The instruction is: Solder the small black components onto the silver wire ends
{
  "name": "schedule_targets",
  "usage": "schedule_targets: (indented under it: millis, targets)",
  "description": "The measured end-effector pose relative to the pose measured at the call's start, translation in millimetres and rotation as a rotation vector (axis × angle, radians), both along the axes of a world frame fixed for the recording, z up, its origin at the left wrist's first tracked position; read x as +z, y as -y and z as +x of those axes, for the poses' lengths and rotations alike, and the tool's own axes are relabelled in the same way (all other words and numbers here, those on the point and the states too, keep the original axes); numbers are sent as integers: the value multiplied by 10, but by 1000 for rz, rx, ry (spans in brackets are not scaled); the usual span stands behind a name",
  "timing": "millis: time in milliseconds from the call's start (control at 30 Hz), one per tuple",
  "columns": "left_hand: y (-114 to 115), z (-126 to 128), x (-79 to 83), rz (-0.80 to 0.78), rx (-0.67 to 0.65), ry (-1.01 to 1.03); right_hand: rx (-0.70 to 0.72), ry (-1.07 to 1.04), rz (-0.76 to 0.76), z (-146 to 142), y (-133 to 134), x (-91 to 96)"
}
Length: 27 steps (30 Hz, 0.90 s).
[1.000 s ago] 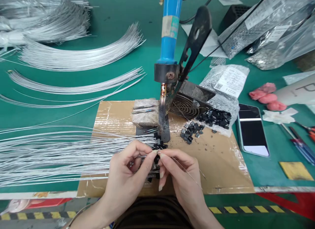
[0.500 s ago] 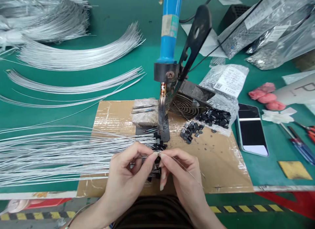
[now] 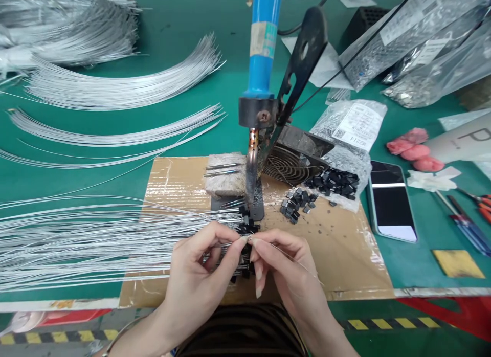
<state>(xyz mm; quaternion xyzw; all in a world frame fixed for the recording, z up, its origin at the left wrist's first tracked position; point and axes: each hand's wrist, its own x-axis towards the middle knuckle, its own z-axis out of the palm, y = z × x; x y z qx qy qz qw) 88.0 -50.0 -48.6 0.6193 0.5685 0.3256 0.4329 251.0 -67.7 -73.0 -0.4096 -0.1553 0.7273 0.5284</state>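
My left hand (image 3: 197,277) and my right hand (image 3: 286,272) meet fingertip to fingertip over a taped cardboard sheet (image 3: 345,260). Both are pinched on one thin silver wire (image 3: 303,265), which runs off to the right over my right hand. Under my fingers lie several small black parts (image 3: 247,226) joined to the ends of a fan of silver wires (image 3: 84,239) spreading left. Just beyond stands a blue-handled soldering iron (image 3: 263,55) in a black stand, tip pointing down at a dark plate (image 3: 256,201).
Loose black parts (image 3: 297,203) and an open bag of more (image 3: 337,180) lie right of the iron. A phone (image 3: 391,203), pink lumps (image 3: 412,147), screwdrivers (image 3: 466,224) and silvery bags (image 3: 418,45) fill the right. More wire bundles (image 3: 123,86) lie at back left.
My right hand has shifted slightly right and down, its fingers opening a little along the wire. My left hand has barely moved.
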Motion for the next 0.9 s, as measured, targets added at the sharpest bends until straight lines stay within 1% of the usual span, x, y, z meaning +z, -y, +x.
schedule_targets:
  millis: [200,367,500,600,667,700,767,800,833,900]
  targets:
    - [14,31,-31,56,17,-17,-70,-23,-4,-75,26,-14]
    - [42,62,-79,71,52,17,-135,-27,-5,-155,66,-17]
    - [46,54,-87,36,62,44,-145,-25,-1,-196,81,-19]
    - [22,37,-51,-13,57,56,-128,45,27,-121,80,-4]
    - [-2,36,-15,-44,78,58,-152,220,63,34,70,-3]
    - [-15,41,4,-59,99,60,-188,363,86,147,61,-9]
    - [-34,56,37,-86,149,68,-270,722,150,427,31,-40]
    - [-40,65,51,-98,168,70,-295,906,206,582,10,-61]
    - [-44,73,64,-107,181,71,-286,1081,284,734,-17,-83]
    - [-44,83,84,-125,190,64,-180,1363,462,998,-83,-124]
